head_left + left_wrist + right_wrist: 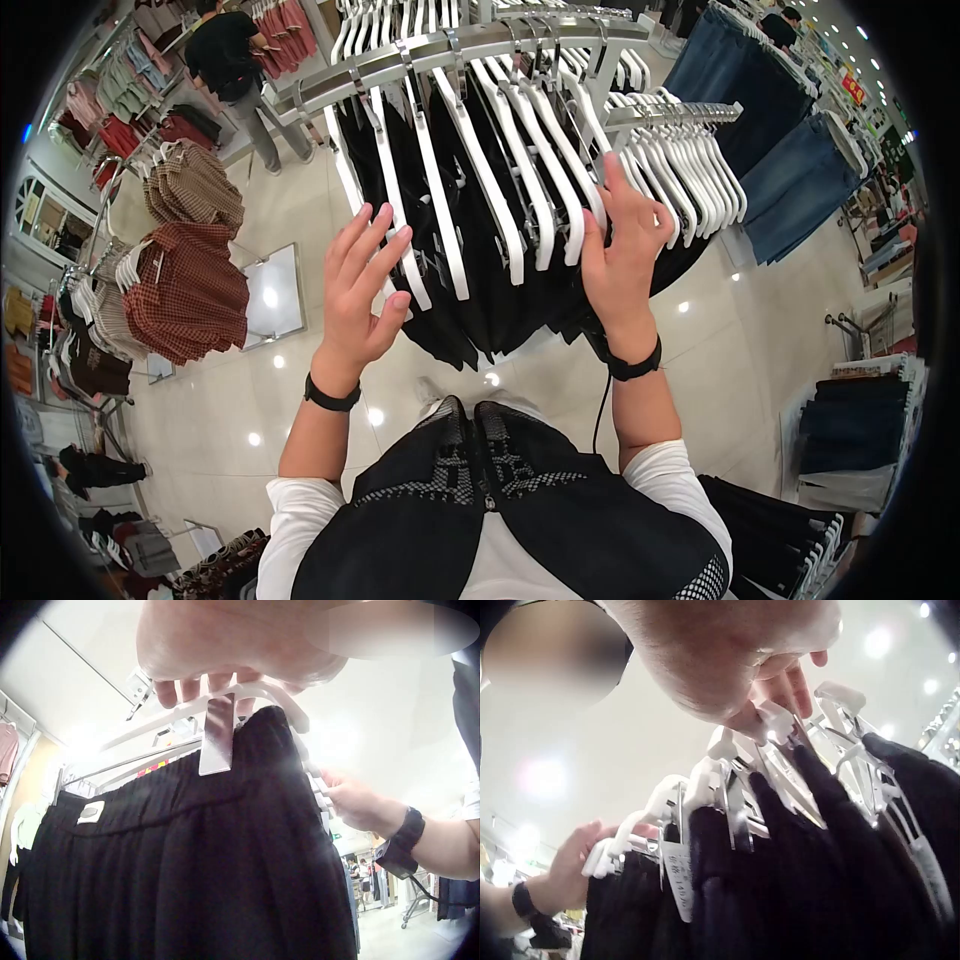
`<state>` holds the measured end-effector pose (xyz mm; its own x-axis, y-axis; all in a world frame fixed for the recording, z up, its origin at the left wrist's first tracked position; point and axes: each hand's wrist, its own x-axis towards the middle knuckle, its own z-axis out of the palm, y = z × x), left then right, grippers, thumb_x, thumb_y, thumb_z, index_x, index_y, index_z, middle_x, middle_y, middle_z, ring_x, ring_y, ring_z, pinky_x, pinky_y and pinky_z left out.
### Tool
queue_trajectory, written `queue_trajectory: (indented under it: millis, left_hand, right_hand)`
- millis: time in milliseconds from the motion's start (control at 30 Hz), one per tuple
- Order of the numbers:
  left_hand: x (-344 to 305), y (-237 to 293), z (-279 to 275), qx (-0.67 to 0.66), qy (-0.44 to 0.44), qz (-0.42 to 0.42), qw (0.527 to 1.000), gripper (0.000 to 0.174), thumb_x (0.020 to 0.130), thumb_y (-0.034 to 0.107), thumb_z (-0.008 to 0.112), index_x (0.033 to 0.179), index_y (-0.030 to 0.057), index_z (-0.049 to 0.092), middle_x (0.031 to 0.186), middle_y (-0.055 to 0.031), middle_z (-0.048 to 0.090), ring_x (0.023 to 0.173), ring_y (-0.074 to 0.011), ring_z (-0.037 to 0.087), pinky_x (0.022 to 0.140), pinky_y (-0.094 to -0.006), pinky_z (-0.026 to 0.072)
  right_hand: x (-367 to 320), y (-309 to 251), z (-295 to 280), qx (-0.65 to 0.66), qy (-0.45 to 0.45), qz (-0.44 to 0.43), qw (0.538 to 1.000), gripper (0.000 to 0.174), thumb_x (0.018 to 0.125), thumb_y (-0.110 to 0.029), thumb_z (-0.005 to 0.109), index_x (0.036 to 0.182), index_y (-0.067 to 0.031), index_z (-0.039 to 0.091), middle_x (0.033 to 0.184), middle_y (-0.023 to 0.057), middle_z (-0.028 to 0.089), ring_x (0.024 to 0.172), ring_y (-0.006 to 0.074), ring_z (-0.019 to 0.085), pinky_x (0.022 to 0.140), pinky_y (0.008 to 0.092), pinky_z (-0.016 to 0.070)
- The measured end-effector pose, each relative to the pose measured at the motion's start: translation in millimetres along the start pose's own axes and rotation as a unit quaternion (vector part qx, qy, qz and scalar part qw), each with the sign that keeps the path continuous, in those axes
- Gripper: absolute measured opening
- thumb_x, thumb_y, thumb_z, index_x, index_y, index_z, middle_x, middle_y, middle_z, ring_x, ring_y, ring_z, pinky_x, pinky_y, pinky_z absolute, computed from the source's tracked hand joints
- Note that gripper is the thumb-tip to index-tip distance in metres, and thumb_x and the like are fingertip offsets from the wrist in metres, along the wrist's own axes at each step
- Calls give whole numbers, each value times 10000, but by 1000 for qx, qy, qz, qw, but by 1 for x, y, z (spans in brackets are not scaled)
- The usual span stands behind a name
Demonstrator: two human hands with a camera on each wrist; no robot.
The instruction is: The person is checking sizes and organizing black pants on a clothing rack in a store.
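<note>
Black garments (470,325) with gathered waistbands hang from white clip hangers (457,265) in front of the person. My left hand (355,285) is at the left end of the row, its fingers extended and touching a hanger's end. In the left wrist view, a shiny metal clip (217,739) grips a black waistband (150,795) with a small pale label (91,812). At the row's right side, my right hand (628,255) pinches the end of a white hanger (778,720) between thumb and fingers, index pointing up. A white price tag (679,881) hangs among the garments.
A metal rail (420,55) carries the hangers, with bare white hangers (690,165) on a lower arm to the right. Jeans (815,185) hang further right. Checked red clothes (190,290) hang on the left, and a person in black (225,55) stands behind.
</note>
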<state>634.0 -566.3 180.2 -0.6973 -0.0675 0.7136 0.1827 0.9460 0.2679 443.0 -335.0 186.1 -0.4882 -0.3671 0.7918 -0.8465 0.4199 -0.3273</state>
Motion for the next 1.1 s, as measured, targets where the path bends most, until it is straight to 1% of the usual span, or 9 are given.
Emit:
queue_trajectory:
  millis: [133,267,367,600,700,833,933,967,1100]
  left_hand:
    - [0,-2,2,-5,2,2,1000,489,972,374,500,1313,46,626,1430,-182,533,1373,-385,426,1118,-491,314]
    - [-3,-4,-1,-10,2,-4,1000,491,971,378,502,1312,47,627,1433,-181,531,1376,-388,422,1115,-488,322]
    - [-6,-4,-3,-17,-2,-2,1000,494,969,384,505,1311,50,628,1436,-180,529,1379,-386,420,1112,-485,327]
    - [-10,-7,-4,-23,-7,2,1000,507,961,395,515,1316,51,628,1448,-184,516,1385,-379,417,1115,-479,323]
    - [-11,-11,-3,-20,4,3,1000,516,961,400,517,1325,49,620,1455,-193,506,1388,-384,413,1115,-480,325]
    - [-16,-19,-2,-40,23,10,999,538,968,405,511,1351,36,591,1475,-209,476,1392,-394,407,1114,-483,330]
    - [-22,-34,0,-68,45,20,996,567,975,401,504,1388,16,542,1492,-220,449,1398,-402,399,1125,-487,325]
    - [-24,-39,1,-84,53,22,995,573,977,395,502,1400,8,523,1496,-222,442,1400,-404,397,1130,-488,321]
    - [-33,-66,1,-135,56,15,989,581,985,368,498,1426,-9,476,1501,-230,432,1405,-407,391,1141,-487,315]
  right_hand:
    - [-5,3,2,38,6,19,999,670,917,-125,640,1504,-1,341,1290,115,626,1177,214,550,1063,396,271]
    - [-1,18,-1,136,99,108,980,671,950,-124,598,1519,27,275,1484,246,432,1324,346,467,1121,437,313]
    - [1,27,3,297,-3,231,927,649,975,-23,498,1563,-61,227,1345,208,581,1225,246,563,1065,339,384]
    - [5,8,-3,217,-41,196,955,681,971,-2,464,1573,-52,149,1316,215,613,1130,347,634,1000,366,448]
    - [0,9,1,200,-26,170,965,708,960,29,450,1592,-118,168,1362,172,590,1154,247,610,1002,317,427]
    - [2,8,-2,236,-70,245,938,672,982,-8,450,1589,-114,183,1509,173,449,1329,249,506,1074,332,377]
    - [-9,12,3,209,16,206,956,626,997,-27,448,1575,-95,219,1498,188,454,1366,250,459,1122,359,323]
    - [-12,14,-1,191,42,183,963,637,987,-54,473,1559,-27,193,1472,188,484,1324,282,503,1083,400,382]
    - [-18,-40,-3,202,141,142,959,614,984,-114,485,1501,51,197,1340,187,565,1223,279,554,1113,402,333]
